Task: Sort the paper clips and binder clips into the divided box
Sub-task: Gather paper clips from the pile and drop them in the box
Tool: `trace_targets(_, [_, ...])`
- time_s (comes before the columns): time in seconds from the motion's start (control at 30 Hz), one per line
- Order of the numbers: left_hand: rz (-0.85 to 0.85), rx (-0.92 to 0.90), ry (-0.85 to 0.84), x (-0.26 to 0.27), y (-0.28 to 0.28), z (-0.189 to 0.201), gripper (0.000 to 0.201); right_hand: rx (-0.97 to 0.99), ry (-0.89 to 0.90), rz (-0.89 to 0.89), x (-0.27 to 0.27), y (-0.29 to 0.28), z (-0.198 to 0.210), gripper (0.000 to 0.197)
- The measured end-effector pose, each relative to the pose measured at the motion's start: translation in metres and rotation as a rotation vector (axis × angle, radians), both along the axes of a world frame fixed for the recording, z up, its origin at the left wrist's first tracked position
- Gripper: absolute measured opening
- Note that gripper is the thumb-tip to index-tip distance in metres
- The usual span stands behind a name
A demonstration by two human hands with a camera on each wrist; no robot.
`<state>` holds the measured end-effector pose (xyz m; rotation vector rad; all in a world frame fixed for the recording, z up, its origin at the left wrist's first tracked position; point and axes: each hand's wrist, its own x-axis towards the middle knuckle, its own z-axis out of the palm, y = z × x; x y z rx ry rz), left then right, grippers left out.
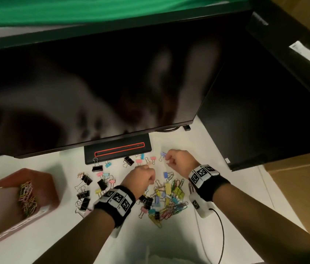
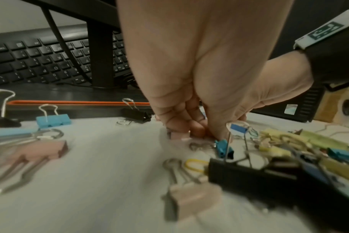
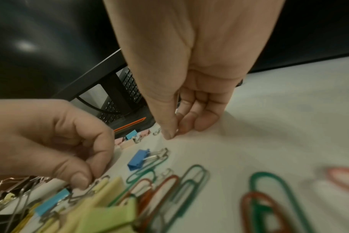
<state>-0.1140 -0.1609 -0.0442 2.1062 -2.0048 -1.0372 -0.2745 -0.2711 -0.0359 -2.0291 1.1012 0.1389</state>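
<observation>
The left hand (image 1: pixel 142 176) is curled low over the binder clips (image 1: pixel 161 195); its fingertips (image 2: pixel 197 129) meet at a blurred pink clip (image 2: pixel 179 135), the grip unclear. The right hand (image 1: pixel 179 161) pinches something too small to identify. The divided box (image 1: pixel 51 187) stands on the left, partly cut off, with paper clips (image 1: pixel 27 199) inside.

White desk (image 1: pixel 59 237), scattered binder clips (image 1: pixel 85 195), paper clips (image 1: pixel 171 207), divided box (image 1: pixel 41 185)

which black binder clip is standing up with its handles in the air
The black binder clip at the far left of the spread, beside the monitor base. The other black ones lie flat.
</observation>
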Motion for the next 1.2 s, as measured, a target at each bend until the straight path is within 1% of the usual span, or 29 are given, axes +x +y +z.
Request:
trace_targets(0.13, [0.036, -0.053, 0.012, 0.004, 0.009, -0.001, 0.011, -0.003, -0.07, 0.054, -0.02, -0.003, 0.002, 0.01])
trace_targets(0.2, [0.037, -0.076, 0.015, 0.008, 0.014, -0.001, 0.012, 0.013, -0.104, 0.132, -0.028, 0.002, 0.003, 0.008])
trace_targets(0.27, [0.026, -0.093, 0.02, 0.01, 0.018, 0.0, 0.013, 0.026, -0.111, 0.238, -0.032, 0.01, 0.003, 0.01])
trace_targets(0.33, [0.027, -0.107, 0.018, 0.012, 0.023, 0.0, 0.012, -0.003, -0.062, 0.336, -0.031, 0.017, 0.002, 0.016])
trace_targets(0.4, [0.024, -0.114, -0.004, 0.011, 0.024, 0.0, 0.011, -0.028, 0.008, 0.384, -0.027, 0.021, 0.0, 0.021])
trace_targets(0.57, [0.011, -0.065, -0.062, 0.009, 0.02, 0.008, 0.013, -0.062, 0.055, 0.351, -0.019, 0.023, 0.0, 0.02])
trace_targets(0.6, [0.038, -0.072, -0.044, 0.011, 0.02, 0.011, 0.012, -0.07, 0.063, 0.349, -0.019, 0.023, 0.001, 0.02])
trace_targets(0.67, [0.15, -0.131, 0.012, 0.021, 0.021, 0.017, 0.01, -0.083, 0.074, 0.356, -0.018, 0.022, 0.001, 0.02])
trace_targets(0.73, [0.265, -0.202, 0.046, 0.033, 0.026, 0.022, 0.015, -0.083, 0.077, 0.362, -0.017, 0.02, 0.0, 0.019])
trace_targets(0.8, [0.312, -0.242, 0.056, 0.042, 0.034, 0.026, 0.016, -0.085, 0.087, 0.37, -0.017, 0.02, 0.0, 0.018])
trace_targets(0.9, [0.306, -0.24, 0.112, 0.045, 0.048, 0.026, 0.01, -0.066, 0.076, 0.364, -0.018, 0.021, 0.001, 0.018])
trace_targets(1.0, [0.264, -0.17, 0.139, 0.041, 0.063, 0.02, 0.011, -0.044, 0.065, 0.351, -0.021, 0.022, 0.001, 0.019])
trace_targets(1.13, [0.198, -0.067, 0.148, 0.032, 0.078, 0.015, 0.022, -0.059, 0.018, 0.292, -0.037, 0.019, 0.007, 0.017])
trace_targets(1.2, [0.158, -0.038, 0.134, 0.027, 0.081, 0.012, 0.03, -0.057, 0.007, 0.3, -0.047, 0.018, 0.01, 0.02])
